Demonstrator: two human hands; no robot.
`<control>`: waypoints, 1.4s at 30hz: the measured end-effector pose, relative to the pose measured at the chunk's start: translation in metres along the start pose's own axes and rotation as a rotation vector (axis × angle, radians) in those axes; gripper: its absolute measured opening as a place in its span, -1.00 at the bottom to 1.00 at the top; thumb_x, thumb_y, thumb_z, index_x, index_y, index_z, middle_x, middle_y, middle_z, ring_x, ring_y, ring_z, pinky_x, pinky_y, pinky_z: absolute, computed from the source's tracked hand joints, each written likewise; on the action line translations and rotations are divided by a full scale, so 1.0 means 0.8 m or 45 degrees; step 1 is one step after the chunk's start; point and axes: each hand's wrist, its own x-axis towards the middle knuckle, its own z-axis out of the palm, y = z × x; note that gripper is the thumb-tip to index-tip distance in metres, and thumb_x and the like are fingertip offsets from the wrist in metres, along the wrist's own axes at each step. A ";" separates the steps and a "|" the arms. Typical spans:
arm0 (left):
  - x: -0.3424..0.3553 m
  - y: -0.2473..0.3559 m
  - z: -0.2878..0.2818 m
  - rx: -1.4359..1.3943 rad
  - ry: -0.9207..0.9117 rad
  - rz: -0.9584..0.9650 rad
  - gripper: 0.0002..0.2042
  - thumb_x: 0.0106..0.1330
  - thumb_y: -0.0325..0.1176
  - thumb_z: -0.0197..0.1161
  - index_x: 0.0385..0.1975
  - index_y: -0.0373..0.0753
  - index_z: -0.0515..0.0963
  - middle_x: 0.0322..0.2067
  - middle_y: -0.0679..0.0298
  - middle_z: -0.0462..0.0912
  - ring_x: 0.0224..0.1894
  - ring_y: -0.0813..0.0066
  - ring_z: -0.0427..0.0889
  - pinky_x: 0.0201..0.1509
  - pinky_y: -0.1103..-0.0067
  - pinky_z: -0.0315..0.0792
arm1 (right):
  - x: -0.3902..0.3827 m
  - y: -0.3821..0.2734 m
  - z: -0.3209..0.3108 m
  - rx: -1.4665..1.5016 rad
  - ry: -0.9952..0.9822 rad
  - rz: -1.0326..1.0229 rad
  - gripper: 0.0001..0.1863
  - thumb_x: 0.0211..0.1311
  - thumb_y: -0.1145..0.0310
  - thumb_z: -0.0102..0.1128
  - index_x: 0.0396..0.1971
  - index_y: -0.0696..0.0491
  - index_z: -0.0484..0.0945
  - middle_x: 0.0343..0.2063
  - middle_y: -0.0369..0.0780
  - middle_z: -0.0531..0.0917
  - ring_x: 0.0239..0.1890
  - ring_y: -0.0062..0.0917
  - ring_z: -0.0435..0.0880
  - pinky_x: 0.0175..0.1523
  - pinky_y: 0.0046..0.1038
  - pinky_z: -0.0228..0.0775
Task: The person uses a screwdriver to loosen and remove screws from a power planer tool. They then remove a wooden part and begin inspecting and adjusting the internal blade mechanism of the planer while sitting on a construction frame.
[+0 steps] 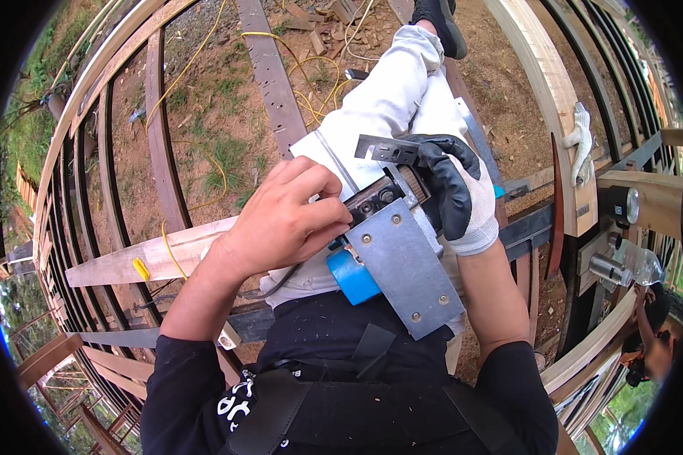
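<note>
A blue electric planer [354, 277] lies across my lap, its flat grey sole plate [406, 265] facing up. The dark cutter drum [372, 200] with its bolts shows at the open gap beyond that plate. My bare left hand [292, 208] is at the drum's left end, thumb and fingers pinched together. Whatever they grip is hidden. A black and white work glove covers my right hand [467, 193], which is closed on a thin slotted metal blade plate [387, 149] held above the drum's far side.
Long wooden beams [546, 68] and dark metal rails [167, 136] surround me over bare soil. A yellow cord [303, 83] winds across the ground. On the right are a white glove [581, 140] and a clear bottle [643, 265]; another person [651, 341] is beyond. A small yellow object [140, 268] lies on the left board.
</note>
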 end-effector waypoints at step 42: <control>-0.062 0.046 0.071 -0.410 0.509 -0.369 -0.63 0.10 -0.66 0.23 -0.06 -0.27 0.64 -0.49 0.25 0.49 -0.49 0.49 0.49 -0.42 0.58 0.35 | -0.014 0.013 -0.014 0.089 -0.048 -0.156 -0.78 0.43 0.48 -0.04 -0.08 0.26 0.53 -0.06 -0.07 0.65 -0.02 -0.45 0.63 0.16 -0.45 0.42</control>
